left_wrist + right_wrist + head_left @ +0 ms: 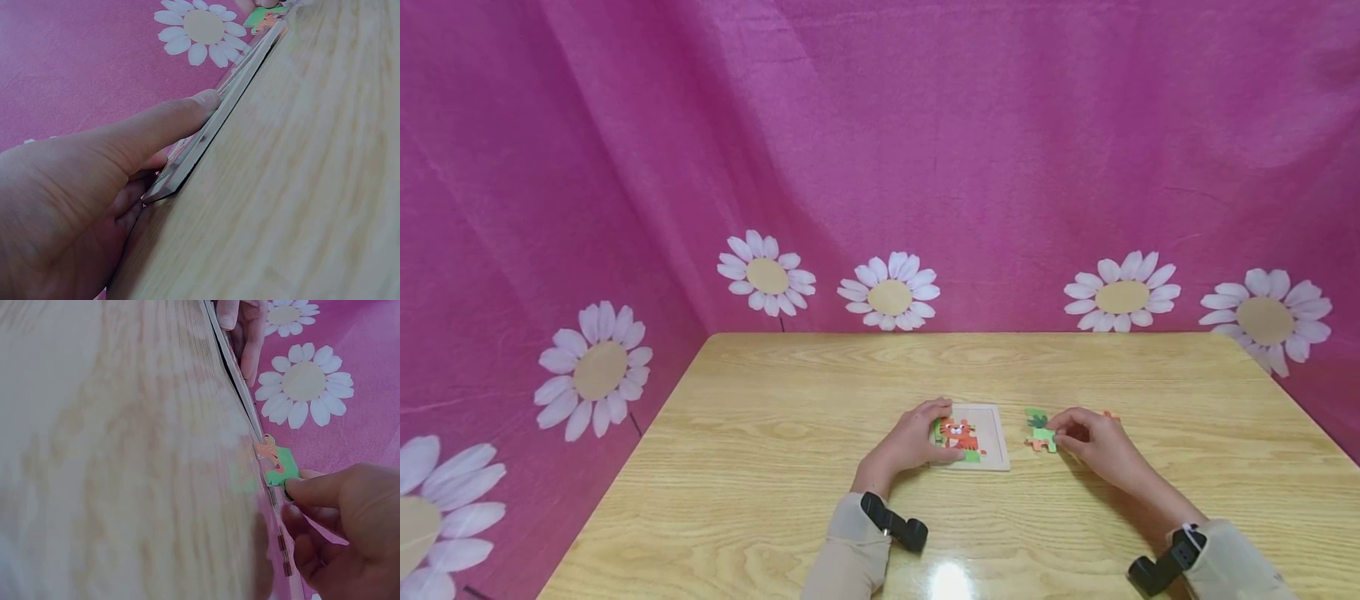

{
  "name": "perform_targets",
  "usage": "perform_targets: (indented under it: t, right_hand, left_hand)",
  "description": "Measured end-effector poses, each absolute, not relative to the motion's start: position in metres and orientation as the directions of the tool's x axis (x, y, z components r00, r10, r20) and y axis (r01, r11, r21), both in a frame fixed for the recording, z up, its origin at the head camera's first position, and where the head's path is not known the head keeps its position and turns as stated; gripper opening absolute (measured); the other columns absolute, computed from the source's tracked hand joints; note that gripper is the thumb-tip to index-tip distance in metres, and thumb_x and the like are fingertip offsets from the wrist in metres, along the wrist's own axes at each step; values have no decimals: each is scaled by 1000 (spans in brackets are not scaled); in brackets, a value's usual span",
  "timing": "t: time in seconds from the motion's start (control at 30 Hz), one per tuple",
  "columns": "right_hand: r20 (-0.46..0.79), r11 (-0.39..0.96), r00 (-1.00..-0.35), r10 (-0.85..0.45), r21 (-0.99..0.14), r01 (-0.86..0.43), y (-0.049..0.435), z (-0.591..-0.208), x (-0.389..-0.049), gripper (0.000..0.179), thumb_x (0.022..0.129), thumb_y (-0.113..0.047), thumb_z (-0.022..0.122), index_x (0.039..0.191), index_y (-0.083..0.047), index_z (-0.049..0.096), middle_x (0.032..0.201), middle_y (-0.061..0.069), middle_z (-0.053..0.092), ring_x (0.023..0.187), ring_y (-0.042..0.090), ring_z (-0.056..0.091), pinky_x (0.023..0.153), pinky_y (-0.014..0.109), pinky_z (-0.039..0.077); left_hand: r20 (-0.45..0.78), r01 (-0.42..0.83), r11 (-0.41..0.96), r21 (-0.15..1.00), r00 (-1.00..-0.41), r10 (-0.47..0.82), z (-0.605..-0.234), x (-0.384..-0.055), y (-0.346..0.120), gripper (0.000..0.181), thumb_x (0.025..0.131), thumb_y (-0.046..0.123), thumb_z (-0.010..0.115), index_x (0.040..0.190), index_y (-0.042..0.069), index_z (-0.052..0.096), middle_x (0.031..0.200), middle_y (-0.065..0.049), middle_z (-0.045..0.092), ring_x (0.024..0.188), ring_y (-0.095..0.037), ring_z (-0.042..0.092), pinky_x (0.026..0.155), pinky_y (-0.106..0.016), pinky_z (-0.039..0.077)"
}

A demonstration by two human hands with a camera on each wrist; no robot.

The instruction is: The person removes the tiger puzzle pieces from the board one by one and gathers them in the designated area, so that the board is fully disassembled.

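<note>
Left hand (906, 439), half-spread, grips and partly hides the puzzle tray (992, 433), inward of the far edge of the surface (737, 500). Right hand (1097, 444) pinches a puzzle piece (284, 470), outlined clearly only from the right wrist.

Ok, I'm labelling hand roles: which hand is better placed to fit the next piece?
Probably the right hand: it pinches a green-and-orange puzzle piece, while the left hand holds the puzzle tray.

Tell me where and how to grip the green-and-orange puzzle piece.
Come from the right and pinch the green-and-orange puzzle piece by its green edge, as the right hand does; that's probably best, since it is thin and its orange part sits away from that edge.
</note>
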State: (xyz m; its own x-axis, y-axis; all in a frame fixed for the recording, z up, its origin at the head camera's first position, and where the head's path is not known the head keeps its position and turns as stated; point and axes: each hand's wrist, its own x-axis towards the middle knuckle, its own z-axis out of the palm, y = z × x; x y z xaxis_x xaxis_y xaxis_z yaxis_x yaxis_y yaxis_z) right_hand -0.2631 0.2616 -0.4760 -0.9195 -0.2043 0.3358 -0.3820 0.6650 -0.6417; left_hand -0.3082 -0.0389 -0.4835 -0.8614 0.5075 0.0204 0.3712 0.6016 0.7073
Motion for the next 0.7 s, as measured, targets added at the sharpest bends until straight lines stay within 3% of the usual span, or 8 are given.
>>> perform_targets:
  t: [0.17, 0.7]
  right_hand:
    - [334, 658, -917, -219, -643, -391, 262, -477, -264, 15, 83, 10, 71, 93, 0, 70, 84, 6, 66, 72, 4, 51, 62, 21, 46]
    - [208, 683, -941, -266, -648, -336, 266, -478, -267, 14, 88, 5, 67, 101, 0, 70, 95, 5, 67, 79, 10, 52, 67, 21, 47]
  left_hand:
    - [25, 377, 597, 708, -859, 512, -483, -308, -39, 77, 81, 34, 82, 145, 9, 48, 155, -3, 37, 141, -26, 32, 114, -40, 30]
    - [16, 379, 608, 698, -857, 516, -482, -309, -40, 77, 82, 35, 80, 146, 10, 47, 156, -3, 35, 142, -27, 32, 114, -44, 28]
